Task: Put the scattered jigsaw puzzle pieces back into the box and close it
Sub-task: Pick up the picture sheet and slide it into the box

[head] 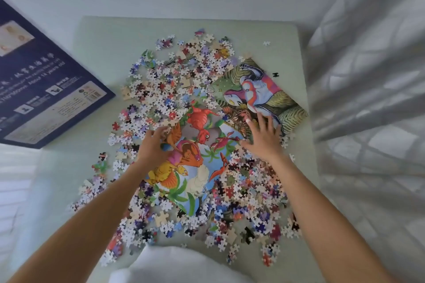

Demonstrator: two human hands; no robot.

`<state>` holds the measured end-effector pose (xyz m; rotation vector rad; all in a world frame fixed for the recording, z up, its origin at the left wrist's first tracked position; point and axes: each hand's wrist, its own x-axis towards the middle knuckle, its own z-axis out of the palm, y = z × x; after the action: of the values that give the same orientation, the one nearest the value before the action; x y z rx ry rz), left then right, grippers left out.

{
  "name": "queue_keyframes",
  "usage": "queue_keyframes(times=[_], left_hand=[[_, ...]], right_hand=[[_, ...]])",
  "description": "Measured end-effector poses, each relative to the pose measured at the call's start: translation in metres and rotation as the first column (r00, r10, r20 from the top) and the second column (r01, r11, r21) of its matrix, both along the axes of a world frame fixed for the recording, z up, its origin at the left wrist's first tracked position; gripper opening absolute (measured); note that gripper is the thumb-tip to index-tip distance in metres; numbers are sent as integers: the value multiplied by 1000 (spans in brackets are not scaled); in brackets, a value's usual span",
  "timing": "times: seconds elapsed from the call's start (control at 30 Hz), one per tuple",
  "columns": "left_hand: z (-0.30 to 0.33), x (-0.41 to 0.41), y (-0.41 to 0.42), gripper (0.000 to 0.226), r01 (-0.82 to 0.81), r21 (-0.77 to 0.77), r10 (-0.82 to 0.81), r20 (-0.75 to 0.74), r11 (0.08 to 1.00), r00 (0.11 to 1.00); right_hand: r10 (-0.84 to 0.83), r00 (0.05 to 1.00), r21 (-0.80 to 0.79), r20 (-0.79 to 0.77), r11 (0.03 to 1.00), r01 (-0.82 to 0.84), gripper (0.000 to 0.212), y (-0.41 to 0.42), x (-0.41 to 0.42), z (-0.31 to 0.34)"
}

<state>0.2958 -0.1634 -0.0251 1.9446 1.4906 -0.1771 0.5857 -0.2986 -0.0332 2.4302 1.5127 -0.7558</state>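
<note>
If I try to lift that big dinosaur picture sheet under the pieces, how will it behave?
The picture sheet looks thin and flat, so it will probably flop and bend. Loose pieces lie over its edges and would likely slide off. The right hand rests spread on it.

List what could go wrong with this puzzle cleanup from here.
1. Stray pieces near the table's far edge could be knocked off during gathering.
2. The box lies off to the left, so handfuls carried there may shed pieces.
3. The right hand presses a picture sheet; sliding it may scatter pieces.
</note>
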Motion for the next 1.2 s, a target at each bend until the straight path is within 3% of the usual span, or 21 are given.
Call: queue_keyframes(times=[0.1,0.23,0.33,0.43,0.5,0.57,0.67,0.77,0.9,1.0,1.1,1.2], left_hand=[[4,-7,5,50,-100,-12,101,102,995,990],[9,-21,8,18,-308,-1,302,186,952,935],[11,-25,7,9,-393,-59,396,212,918,894],[11,-25,5,25,-420,-82,428,185,904,885],[12,-22,4,42,-440,-88,448,172,894,877],[14,-24,4,44,-452,-78,458,184,889,869],[16,-26,6,40,-499,-93,507,197,862,839],[16,-25,10,33,-528,-104,538,182,843,823],[8,-20,11,43,-555,-194,588,231,809,776],[6,-18,9,44,-549,-229,595,281,804,753],[10,-16,7,61,-504,-254,563,301,826,770],[14,-13,8,68,-484,-247,542,307,839,782]], right_hand=[[-16,997,183,82,983,0,60,-1,1,-8],[-57,998,438,27,898,40,45,-1,-13,9],[19,994,428,-106,903,29,50,4,-43,30],[142,959,299,-246,952,-64,65,7,-82,40],[129,969,336,-211,940,-52,63,12,-82,42],[41,996,356,-82,935,-9,57,24,-64,36],[-197,980,178,15,965,191,66,40,-33,25],[-236,970,46,64,971,233,77,45,-33,15],[-287,955,160,79,949,272,73,47,-47,9],[-294,946,379,137,898,225,51,45,-55,12],[-342,930,565,-132,745,354,35,45,-56,18],[-409,810,499,-420,641,583,41,47,-65,22]])
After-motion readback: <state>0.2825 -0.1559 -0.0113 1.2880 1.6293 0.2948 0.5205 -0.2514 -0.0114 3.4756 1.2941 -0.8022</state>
